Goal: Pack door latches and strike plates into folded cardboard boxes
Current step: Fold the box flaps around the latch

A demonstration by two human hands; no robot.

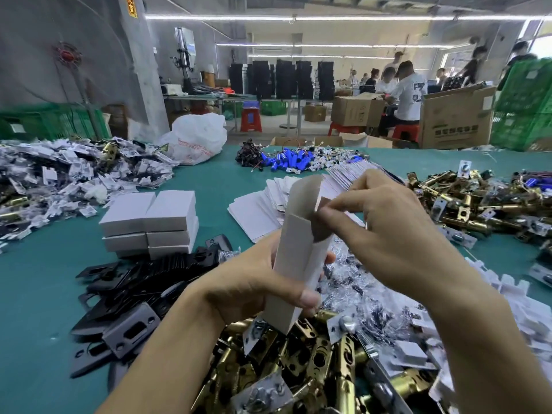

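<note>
The box (294,258) is held tilted in the air over the near heap, with its open mouth up and leaning to the right. The left hand (251,282) grips its lower half, thumb across the near face and fingers curled round the back. One fingertip shows at the box's right edge. The right hand (388,231) is at the mouth, where thumb and forefinger pinch a small flap (324,203) at the top right corner. Its other fingers are curled above.

The box's lower corner hangs just above the latches (316,363), a brass and silver pile that fills the near edge of the table (38,279). Black strike plates (143,282) lie fanned just left of them. Clear screw bags (358,282) lie heaped under the right forearm. Bare green cloth lies open to the left of the plates. A strip of it also runs away between the closed boxes (149,222) and the blanks (257,210).

The box is long and narrow, white outside and grey-brown inside. Its large top flap stands up with a rounded edge.

The closed boxes are stacked in layers, two side by side, behind the plates. The flat white blanks are spread in a fan behind the held box. More latches (466,201) are piled at the right.
</note>
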